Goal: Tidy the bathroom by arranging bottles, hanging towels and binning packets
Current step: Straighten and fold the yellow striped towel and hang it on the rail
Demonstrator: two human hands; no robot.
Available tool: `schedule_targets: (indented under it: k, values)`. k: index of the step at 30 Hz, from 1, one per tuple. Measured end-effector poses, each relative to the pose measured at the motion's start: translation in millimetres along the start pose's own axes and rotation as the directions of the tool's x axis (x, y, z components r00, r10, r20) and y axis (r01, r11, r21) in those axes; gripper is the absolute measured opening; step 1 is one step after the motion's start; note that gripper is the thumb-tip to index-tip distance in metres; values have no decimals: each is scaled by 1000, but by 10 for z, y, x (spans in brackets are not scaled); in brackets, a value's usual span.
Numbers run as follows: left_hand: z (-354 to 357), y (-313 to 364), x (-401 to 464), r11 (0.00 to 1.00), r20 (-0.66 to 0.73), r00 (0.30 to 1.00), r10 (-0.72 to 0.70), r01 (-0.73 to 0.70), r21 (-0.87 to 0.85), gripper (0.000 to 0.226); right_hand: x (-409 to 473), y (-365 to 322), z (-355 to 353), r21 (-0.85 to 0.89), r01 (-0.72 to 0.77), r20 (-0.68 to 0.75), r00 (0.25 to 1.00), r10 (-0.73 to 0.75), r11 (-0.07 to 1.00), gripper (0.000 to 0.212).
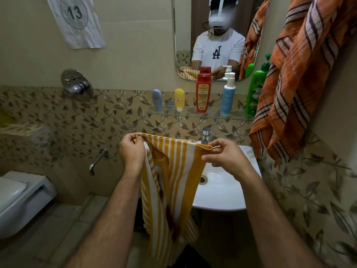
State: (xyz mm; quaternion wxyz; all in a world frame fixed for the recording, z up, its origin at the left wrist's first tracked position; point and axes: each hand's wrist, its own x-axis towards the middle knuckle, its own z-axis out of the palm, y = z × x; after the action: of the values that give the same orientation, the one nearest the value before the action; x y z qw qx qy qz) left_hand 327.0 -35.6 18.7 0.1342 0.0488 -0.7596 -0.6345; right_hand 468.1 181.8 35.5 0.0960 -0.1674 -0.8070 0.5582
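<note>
A yellow and white striped towel hangs in front of me over the left side of the white sink. My left hand pinches its top left corner and my right hand pinches its top right corner, stretching the upper edge between them. An orange checked towel hangs on the right wall. On the glass shelf stand a blue tube, a yellow tube, a red bottle, a light blue pump bottle and a green pump bottle.
A mirror above the shelf reflects a person in a white shirt. The sink tap is behind the towel. A wall mixer and spout are at left, with a white toilet at lower left. A numbered paper hangs on the wall.
</note>
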Motion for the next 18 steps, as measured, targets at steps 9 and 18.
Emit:
schedule_targets:
  k: [9,18]
  values:
    - [-103,-35,17,1000,136,991,2,-3,6,10,26,18,65,-77,158,-129,977,-167,984,20]
    - [-414,-197,5,987,463,874,-146,96,129,10,44,-96,175,604,-57,9,998,65,795,29]
